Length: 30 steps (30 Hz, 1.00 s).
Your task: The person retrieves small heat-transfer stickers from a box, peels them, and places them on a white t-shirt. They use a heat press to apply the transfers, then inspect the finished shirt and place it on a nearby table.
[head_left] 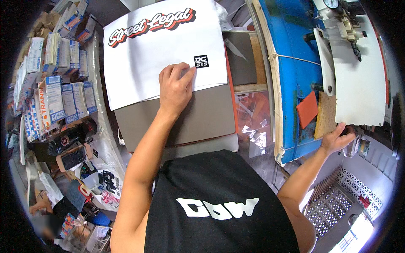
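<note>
A white garment (142, 69) lies flat over the grey-brown pad (202, 117) of a press-like bed, bearing outlined lettering and a small black printed square (201, 61). My left hand (177, 85) rests on the cloth near its lower hem, just left of the square. Its fingers are curled and their tips are turned out of sight. Far to the right, my right hand (337, 139) is at the lower edge of a white panel (359, 85), beside a dark fitting. The thumb points up, and the other fingers are partly hidden.
Blue-and-white cartons (53, 98) crowd a plastic-covered table at left, with a black bottle (72, 136) below them. A blue machine body (286, 82) carries an orange pad (307, 110) and a pressure gauge (331, 3). Clear film scraps (258, 136) lie between. Another person (47, 218) is lower left.
</note>
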Tool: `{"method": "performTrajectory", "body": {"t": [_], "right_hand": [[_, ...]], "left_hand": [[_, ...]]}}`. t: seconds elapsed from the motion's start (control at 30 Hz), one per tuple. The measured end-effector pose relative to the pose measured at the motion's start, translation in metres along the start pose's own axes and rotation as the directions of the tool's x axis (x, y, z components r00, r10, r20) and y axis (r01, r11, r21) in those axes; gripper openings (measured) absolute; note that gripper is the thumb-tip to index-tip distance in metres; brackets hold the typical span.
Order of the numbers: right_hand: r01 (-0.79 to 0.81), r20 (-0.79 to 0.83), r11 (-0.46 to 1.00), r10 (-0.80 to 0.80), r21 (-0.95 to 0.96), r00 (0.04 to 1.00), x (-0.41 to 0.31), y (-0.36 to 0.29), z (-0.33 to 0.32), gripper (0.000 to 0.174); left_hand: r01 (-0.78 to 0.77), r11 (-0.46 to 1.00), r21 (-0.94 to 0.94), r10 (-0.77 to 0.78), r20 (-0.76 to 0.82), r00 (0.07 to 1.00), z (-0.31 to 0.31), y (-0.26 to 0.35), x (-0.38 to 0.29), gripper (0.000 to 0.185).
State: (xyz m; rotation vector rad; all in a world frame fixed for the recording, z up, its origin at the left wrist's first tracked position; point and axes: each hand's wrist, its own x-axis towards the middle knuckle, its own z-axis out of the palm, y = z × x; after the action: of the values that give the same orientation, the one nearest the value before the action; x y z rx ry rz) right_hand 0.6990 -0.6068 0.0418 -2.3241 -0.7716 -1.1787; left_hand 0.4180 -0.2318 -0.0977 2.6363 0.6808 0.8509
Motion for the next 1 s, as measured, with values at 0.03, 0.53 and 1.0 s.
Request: {"method": "performTrajectory", "body": {"t": [0.03, 0.53, 1.0], "right_hand": [[0.030, 0.044, 0.999, -0.030, 0.015, 0.999, 0.003, 0.002, -0.002, 0.038], [0.001, 0.252, 0.999, -0.014, 0.051, 0.968, 0.002, -0.073, -0.030, 0.034], [0.118, 0.174, 0.931, -0.187, 0.345, 0.967, -0.047, -0.198, -0.075, 0.031]], "left_hand": [[-0.004, 1.000, 0.004, 0.004, -0.002, 1.000, 0.000, -0.001, 0.000, 0.021], [-0.016, 1.000, -0.023, 0.015, -0.031, 0.999, 0.002, 0.001, -0.004, 0.022], [0.306, 0.931, -0.199, -0.354, -0.285, 0.891, -0.131, -0.077, -0.121, 0.020]]}}
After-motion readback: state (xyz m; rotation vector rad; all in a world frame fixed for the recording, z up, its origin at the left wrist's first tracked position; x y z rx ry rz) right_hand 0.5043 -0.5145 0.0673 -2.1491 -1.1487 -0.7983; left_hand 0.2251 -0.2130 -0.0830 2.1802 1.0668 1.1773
